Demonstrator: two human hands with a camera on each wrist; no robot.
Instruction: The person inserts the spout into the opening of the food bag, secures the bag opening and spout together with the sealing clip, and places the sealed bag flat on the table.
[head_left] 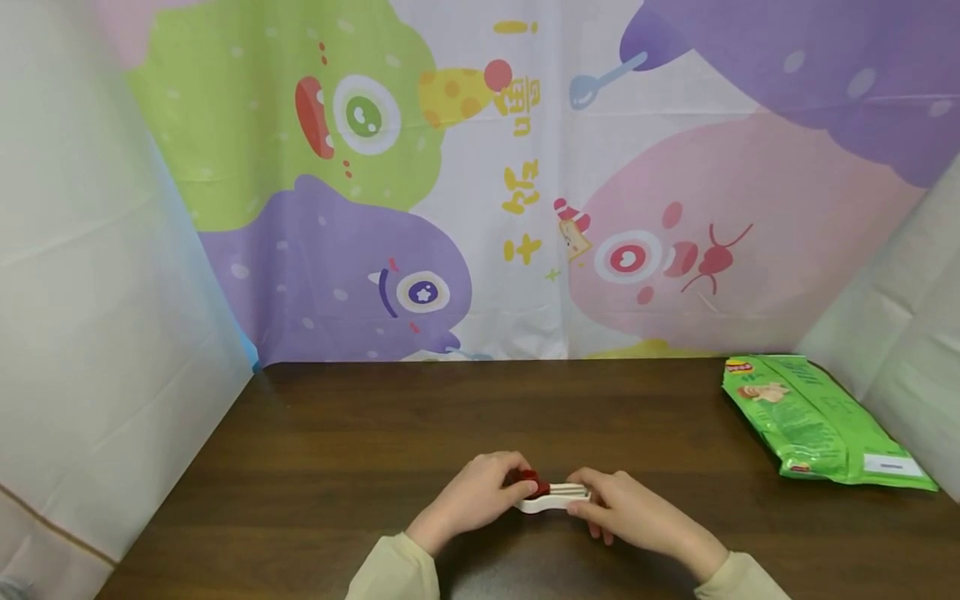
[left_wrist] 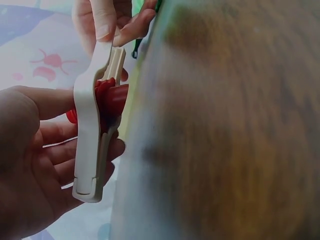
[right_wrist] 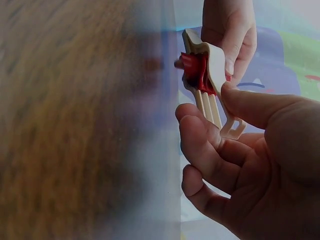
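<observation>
A cream bag clip (head_left: 549,503) with a red spout (left_wrist: 114,100) in its middle is held just above the table, between both hands. My left hand (head_left: 483,493) grips it around the red part, thumb on one side and fingers on the other. At the opposite end, my right hand (head_left: 632,510) pinches the clip between thumb and fingers. In the right wrist view, ridged cream bars (right_wrist: 209,106) and a hooked end (right_wrist: 234,129) show near the right fingers. The two arms of the clip stand slightly apart.
A green printed bag (head_left: 832,425) lies at the right back of the dark wooden table (head_left: 420,417). Behind the table hangs a cloth (head_left: 517,317) with cartoon figures. Pale cloth walls (head_left: 97,250) stand at both sides.
</observation>
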